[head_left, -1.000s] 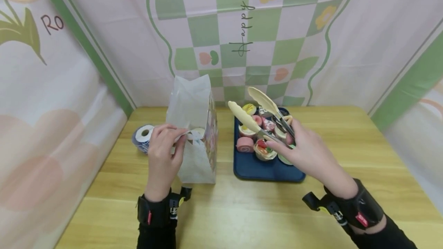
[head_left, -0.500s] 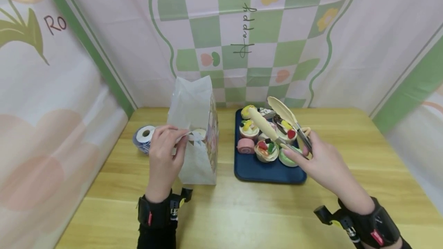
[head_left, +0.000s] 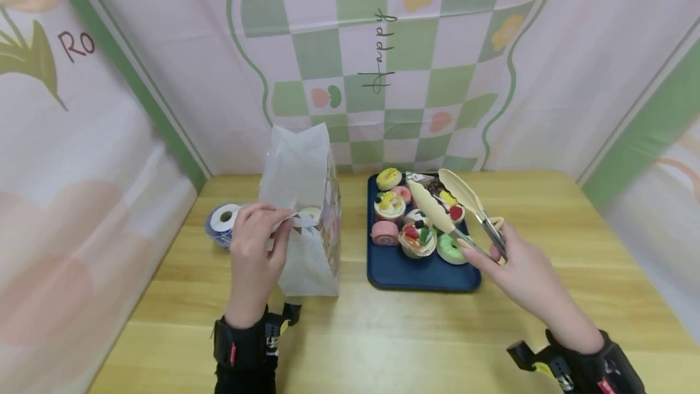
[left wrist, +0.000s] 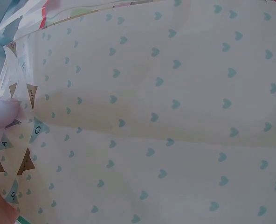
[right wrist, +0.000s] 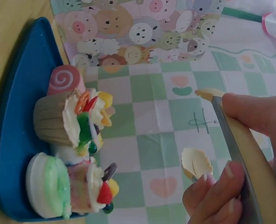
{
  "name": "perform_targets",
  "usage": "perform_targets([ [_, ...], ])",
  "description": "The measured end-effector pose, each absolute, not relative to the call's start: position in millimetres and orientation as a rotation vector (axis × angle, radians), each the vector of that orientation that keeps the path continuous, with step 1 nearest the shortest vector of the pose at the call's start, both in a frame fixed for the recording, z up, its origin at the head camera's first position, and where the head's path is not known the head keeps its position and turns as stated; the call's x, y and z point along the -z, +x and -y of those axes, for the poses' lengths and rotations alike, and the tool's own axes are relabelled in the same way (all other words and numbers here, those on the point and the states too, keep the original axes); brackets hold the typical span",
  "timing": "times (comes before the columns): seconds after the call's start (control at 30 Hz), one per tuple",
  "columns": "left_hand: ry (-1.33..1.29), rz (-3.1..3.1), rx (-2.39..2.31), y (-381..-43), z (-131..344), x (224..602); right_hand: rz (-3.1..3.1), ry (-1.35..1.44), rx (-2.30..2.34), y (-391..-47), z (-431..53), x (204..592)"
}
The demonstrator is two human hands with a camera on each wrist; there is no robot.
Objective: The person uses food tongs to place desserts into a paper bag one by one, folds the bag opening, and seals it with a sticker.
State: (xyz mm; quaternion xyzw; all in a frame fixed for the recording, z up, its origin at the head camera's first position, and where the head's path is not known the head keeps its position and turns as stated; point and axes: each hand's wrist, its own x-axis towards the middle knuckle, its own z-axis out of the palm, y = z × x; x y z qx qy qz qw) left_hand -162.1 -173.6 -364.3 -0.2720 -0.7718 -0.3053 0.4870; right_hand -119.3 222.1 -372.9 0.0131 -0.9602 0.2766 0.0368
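Observation:
My left hand pinches the near top edge of a white paper bag, which stands upright with its mouth held apart. A pale round item shows inside. In the left wrist view, the bag's heart-printed paper fills most of the picture. My right hand grips metal tongs with cream tips, spread apart with nothing between them. They overlap the right part of a blue tray. On it sit a fruit-topped cupcake, a green donut, a pink swirl roll and several other sweets.
Left of the bag stands a white roll in a blue-patterned round holder, partly behind my left hand. The wooden table runs back to a checked cloth wall. Animal faces cover the bag's side facing the tray.
The tongs and my right hand have moved right and a little toward me, uncovering more sweets on the tray. My left hand keeps its hold on the bag.

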Motion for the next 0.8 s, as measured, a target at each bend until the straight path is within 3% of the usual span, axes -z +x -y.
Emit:
perform_targets([
  [0.8,-0.651,1.874,0.758,-162,172,366,3.021,-0.076,-0.812,-103,-261,424],
])
